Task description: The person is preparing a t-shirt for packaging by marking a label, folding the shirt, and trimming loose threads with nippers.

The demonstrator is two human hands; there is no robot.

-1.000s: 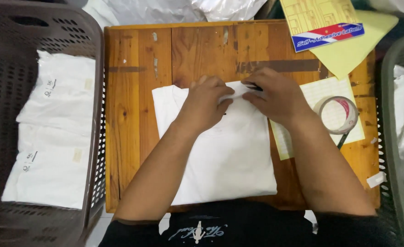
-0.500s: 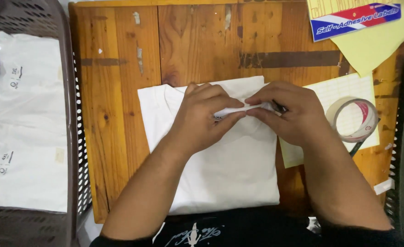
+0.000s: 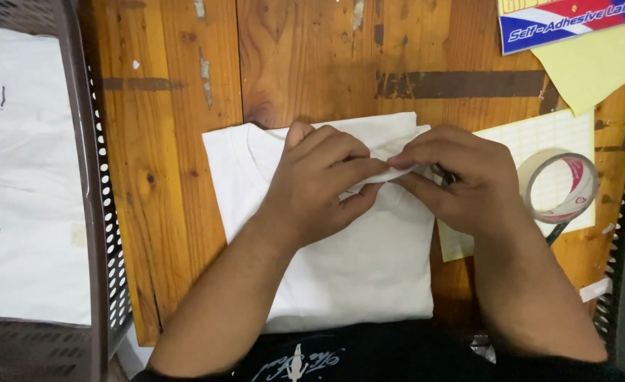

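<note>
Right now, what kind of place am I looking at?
Probably a small garment packing or labelling station: a folded white shirt on a wooden table, a basket of folded white garments, a sheet of sticker labels and a tape roll.

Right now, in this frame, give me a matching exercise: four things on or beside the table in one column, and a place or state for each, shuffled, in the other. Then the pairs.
Things:
1. folded white garment
2. roll of tape
3. grey perforated basket
4. yellow paper

Places or states:
A. top right corner of the wooden table
B. left of the table, holding folded white clothes
C. under both hands, left hand and right hand pinching its upper edge
D. lying on the label sheet, right of the right hand

Pairs: 1-C, 2-D, 3-B, 4-A
</note>
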